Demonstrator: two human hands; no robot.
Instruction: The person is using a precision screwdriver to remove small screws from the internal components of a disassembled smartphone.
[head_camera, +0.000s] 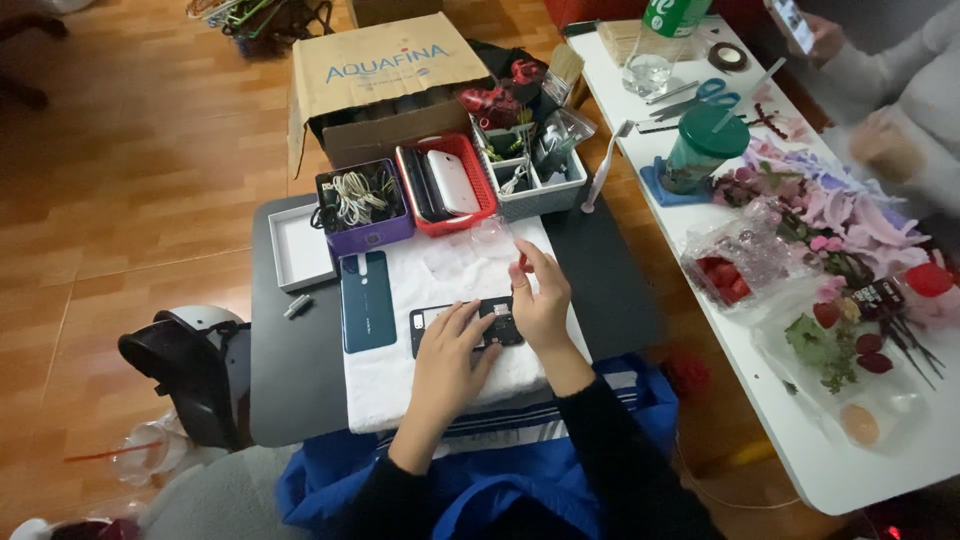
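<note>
- My left hand (450, 350) lies flat, fingers spread, pressing on the opened phone (465, 325); it pins the phone and grips nothing.
- The phone rests, insides up, on the white towel (400, 385), which covers the middle of the dark table (300, 380).
- My right hand (545, 295) is raised just above the phone's right end, thumb and forefinger pinched on a small red tool (522, 262); what kind of tool is too small to tell.
- The blue back cover (366, 300) lies on the towel just left of the phone, apart from it.
- A clear round piece (492, 238) sits at the towel's far edge, near my right fingertips.
- Behind the towel stand a purple box (365, 212) of cables, a red basket (447, 185) and a grey divided tray (535, 180).
- A white lid (300, 250) and a small grey part (297, 306) lie on the table to the left.
- Risk, as I judge it: the towel is soft, so a hard press from my left hand could flex the bare board.
- Risk: the pinched tool is thin; a slip could let it drop into the towel's pile or scratch the exposed parts.
- Risk: the grey part sits near the table edge and could be knocked to the floor by my sleeve.
</note>
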